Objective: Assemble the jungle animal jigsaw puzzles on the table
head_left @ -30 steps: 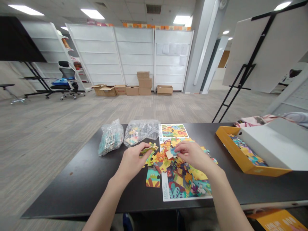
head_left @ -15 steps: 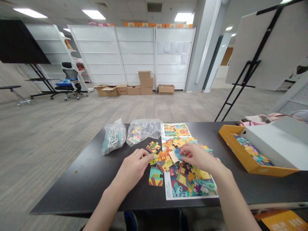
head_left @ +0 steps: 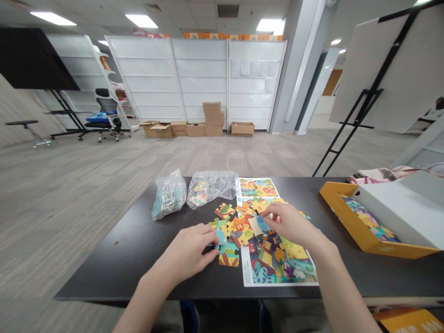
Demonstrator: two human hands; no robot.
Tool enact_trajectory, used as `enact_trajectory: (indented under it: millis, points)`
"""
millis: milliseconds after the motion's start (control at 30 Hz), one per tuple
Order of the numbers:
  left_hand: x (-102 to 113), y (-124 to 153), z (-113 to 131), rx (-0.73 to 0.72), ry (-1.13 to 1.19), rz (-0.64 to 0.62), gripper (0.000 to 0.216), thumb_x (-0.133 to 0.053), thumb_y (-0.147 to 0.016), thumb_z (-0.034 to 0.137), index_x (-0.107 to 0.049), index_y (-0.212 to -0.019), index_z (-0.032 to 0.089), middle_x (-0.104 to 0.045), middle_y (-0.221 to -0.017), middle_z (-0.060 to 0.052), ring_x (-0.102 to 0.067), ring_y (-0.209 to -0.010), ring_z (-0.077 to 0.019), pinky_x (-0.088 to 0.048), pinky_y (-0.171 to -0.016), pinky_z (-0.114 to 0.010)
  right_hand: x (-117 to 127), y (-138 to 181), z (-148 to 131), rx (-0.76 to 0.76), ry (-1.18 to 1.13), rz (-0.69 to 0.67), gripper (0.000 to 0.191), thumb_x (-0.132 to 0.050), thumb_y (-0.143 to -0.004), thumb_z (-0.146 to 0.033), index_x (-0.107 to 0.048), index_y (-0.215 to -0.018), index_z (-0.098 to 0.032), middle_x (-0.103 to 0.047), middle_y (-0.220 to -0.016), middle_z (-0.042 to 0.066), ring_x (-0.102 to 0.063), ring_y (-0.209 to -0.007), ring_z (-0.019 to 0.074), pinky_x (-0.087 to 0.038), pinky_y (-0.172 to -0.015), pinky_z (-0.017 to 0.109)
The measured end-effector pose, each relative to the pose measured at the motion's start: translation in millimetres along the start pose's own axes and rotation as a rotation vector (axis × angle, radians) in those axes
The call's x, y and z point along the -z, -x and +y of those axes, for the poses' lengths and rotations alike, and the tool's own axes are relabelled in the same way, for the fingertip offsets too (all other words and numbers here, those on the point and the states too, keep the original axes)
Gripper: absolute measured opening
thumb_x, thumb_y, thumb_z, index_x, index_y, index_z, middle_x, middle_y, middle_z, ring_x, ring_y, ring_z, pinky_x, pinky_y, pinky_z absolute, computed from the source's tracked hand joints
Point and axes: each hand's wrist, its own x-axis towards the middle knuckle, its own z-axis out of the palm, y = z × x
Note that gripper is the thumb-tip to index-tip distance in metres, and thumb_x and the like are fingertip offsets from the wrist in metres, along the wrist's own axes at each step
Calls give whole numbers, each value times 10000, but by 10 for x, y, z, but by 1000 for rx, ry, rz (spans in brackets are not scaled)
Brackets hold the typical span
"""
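A heap of bright jigsaw pieces (head_left: 243, 222) lies on a printed picture sheet (head_left: 277, 270) on the black table (head_left: 138, 259). My left hand (head_left: 190, 252) rests on the table with its fingertips pinching a blue-green piece (head_left: 219, 236) at the heap's left edge. Just below that piece lies a separate teal and orange piece (head_left: 229, 256). My right hand (head_left: 289, 222) hovers over the heap, fingers closed on a blue piece (head_left: 261, 225) with its pale back showing.
Two clear plastic bags of pieces (head_left: 169, 194) (head_left: 211, 187) lie at the table's far side. An orange box (head_left: 364, 229) with a white lid (head_left: 402, 206) sits at the right, pink cloth (head_left: 381, 173) behind it. Easels, shelves, cardboard boxes and an office chair stand beyond.
My left hand has dropped lower and nearer, from a raised yellow-green piece to a blue-green one on the table. The right hand stays over the heap holding its piece.
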Motion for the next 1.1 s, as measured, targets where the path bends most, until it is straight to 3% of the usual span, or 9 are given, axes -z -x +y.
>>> enact_trajectory:
  millis: [167,300,367,467,567,733,933,1000,1100]
  points:
    - [40,-34,7,21,50,2,139,-613,-908,322,-698,-831,243,-703,-870,-29,-659,-889,-215,-488,-779,-296,-80,-418,-163,95,-97,87,319,-456,-919,-129,-747,-1038,-182,-746,-1081,100,-679,-1010,225,-513,-922,379]
    - [20,-149,-37,103,58,184,169,-542,-949,299,-697,-942,234,-638,-1241,-65,-664,-1016,-214,-529,-865,-335,-279,-916,-130,130,-354,59,343,-454,-893,-118,-744,-1068,-174,-739,-1135,88,-652,-1115,219,-479,-1022,414]
    - [-13,-223,-48,144,44,229,178,-552,-941,286,-680,-1050,229,-487,-1453,-103,-662,-1070,-231,-551,-888,-376,-368,-1091,-110,132,-549,-25,298,-503,-884,-179,-747,-1055,-187,-754,-1063,54,-657,-1097,213,-505,-991,401]
    - [-72,-329,-21,161,4,227,240,-565,-933,270,-639,-1154,216,-288,-1590,-149,-660,-1097,-256,-576,-888,-428,-461,-1226,-108,103,-724,-182,297,-566,-895,-353,-737,-1064,-179,-753,-923,44,-696,-883,187,-567,-778,308]
    - [-125,-410,36,142,-47,220,283,-556,-934,260,-598,-1212,224,-230,-1621,-138,-642,-1141,-271,-588,-882,-432,-516,-1304,-141,194,-605,-266,395,-550,-918,-494,-733,-1035,-163,-748,-880,50,-663,-724,165,-543,-667,273]
    - [-185,-486,66,142,-72,209,506,-556,-925,291,-432,-1406,192,-332,-1580,-151,-534,-1300,-322,-580,-927,-457,-602,-1521,-212,430,-223,-161,291,-517,-952,-357,-737,-990,-170,-752,-1026,84,-680,-956,212,-521,-904,337]
    - [-220,-483,29,119,-12,259,640,-551,-920,289,-297,-1496,168,-396,-1532,-158,-440,-1387,-315,-499,-1065,-465,-796,-1883,-220,379,-77,-163,205,-618,-882,-222,-735,-1043,-172,-736,-1074,95,-675,-969,234,-534,-909,368]
    - [-225,-468,34,106,-11,266,640,-548,-925,292,-294,-1498,166,-400,-1527,-161,-444,-1382,-318,-494,-1070,-465,-875,-1990,-251,344,-25,-168,166,-641,-901,-244,-731,-1003,-149,-727,-1040,102,-673,-932,230,-542,-896,381]
    - [-225,-453,43,101,-28,266,641,-552,-926,290,-300,-1496,143,-399,-1526,-172,-437,-1382,-329,-482,-1084,-471,-979,-2107,-330,292,25,-143,268,-612,-963,-337,-661,-1155,-158,-666,-1174,94,-656,-996,219,-558,-884,411]
